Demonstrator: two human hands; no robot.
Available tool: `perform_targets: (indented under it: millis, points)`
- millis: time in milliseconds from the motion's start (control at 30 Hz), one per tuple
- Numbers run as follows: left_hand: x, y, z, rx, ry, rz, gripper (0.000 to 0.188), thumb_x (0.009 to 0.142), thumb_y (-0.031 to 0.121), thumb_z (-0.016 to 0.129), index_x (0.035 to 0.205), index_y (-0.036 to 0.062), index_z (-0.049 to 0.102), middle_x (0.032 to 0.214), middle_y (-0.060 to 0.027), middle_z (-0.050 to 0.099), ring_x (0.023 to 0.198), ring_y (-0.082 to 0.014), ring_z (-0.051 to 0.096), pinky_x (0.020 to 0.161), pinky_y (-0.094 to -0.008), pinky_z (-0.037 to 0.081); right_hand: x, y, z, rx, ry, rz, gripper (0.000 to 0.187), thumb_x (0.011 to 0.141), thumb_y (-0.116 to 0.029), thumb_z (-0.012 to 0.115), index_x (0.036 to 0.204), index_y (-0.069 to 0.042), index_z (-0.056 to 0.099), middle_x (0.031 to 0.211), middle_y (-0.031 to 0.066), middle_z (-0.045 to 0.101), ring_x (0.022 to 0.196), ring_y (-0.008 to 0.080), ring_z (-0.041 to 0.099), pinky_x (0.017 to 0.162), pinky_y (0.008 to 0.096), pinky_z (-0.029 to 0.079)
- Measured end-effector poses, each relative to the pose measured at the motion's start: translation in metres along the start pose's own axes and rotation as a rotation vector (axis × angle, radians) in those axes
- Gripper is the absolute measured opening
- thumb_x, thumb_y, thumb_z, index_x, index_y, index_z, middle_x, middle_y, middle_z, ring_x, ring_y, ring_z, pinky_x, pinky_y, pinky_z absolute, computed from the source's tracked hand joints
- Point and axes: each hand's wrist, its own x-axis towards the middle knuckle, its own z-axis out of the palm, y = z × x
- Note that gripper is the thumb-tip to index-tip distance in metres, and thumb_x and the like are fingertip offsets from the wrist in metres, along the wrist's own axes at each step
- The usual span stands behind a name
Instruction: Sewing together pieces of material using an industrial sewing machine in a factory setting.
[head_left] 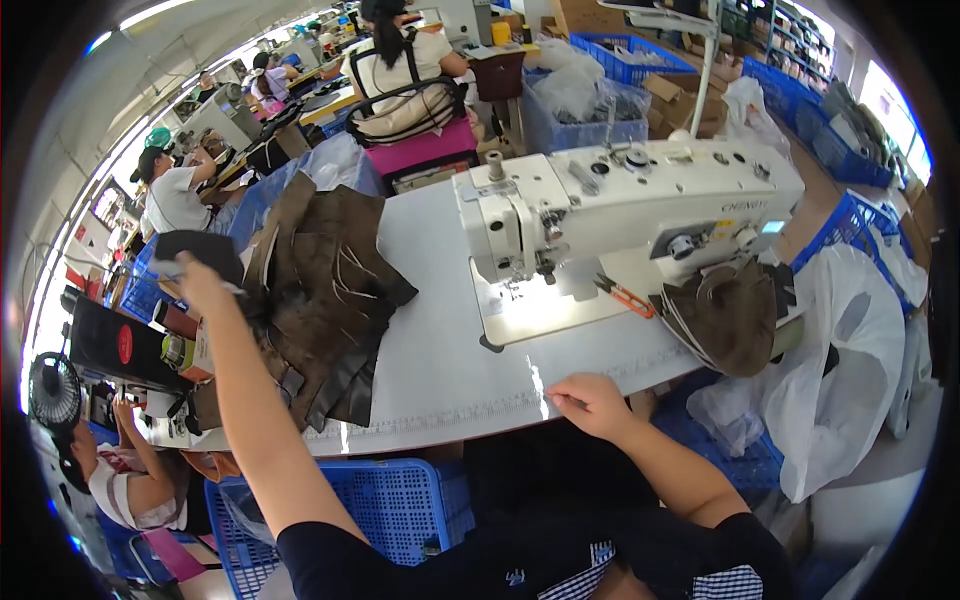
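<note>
My left arm reaches out to the far left, where my left hand (203,287) is closed on the edge of a dark grey flat piece of material (205,255), slightly blurred. Beside it, a heap of dark brown sewn pieces (325,270) with loose pale threads lies on the left of the white table (430,350). My right hand (592,405) rests by the table's front edge, fingers curled in, with nothing visible in them. Beyond it stands a white sewing machine (630,200), its lamp lit over the needle area. Orange-handled scissors (628,296) lie on its bed.
More brown pieces (728,318) are stacked right of the scissors. A blue basket (385,510) sits below the table's front; white plastic bags (840,370) hang at the right. Along the left stand a black box (120,345) and a small fan (55,390). Several people work nearby.
</note>
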Motion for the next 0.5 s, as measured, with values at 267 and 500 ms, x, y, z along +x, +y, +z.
perform_targets:
  millis: [267, 500]
  points:
    - [-0.147, 0.109, -0.139, -0.323, -0.456, 0.651, 0.041, 0.096, 0.03, 0.051, 0.118, -0.0044, 0.06, 0.113, -0.0238, 0.063, 0.099, -0.0339, 0.061, 0.087, -0.039, 0.045, -0.007, 0.006, -0.024, 0.042, 0.126, -0.055, 0.012, 0.086, -0.015, 0.061, 0.093, -0.006, 0.066, 0.085, 0.0087, 0.065, 0.08, 0.0285, 0.063, 0.067, 0.0381, 0.049]
    - [-0.368, 0.09, -0.123, -0.073, -1.024, 1.121, 0.055, 0.073, -0.002, 0.052, 0.128, 0.0025, 0.054, 0.13, -0.0154, 0.056, 0.119, -0.0347, 0.052, 0.102, -0.0435, 0.04, -0.034, -0.045, -0.163, -0.837, 0.397, 0.16, 0.034, 0.069, -0.024, 0.077, 0.096, -0.008, 0.064, 0.109, 0.0082, 0.06, 0.108, 0.0297, 0.053, 0.084, 0.0411, 0.044]
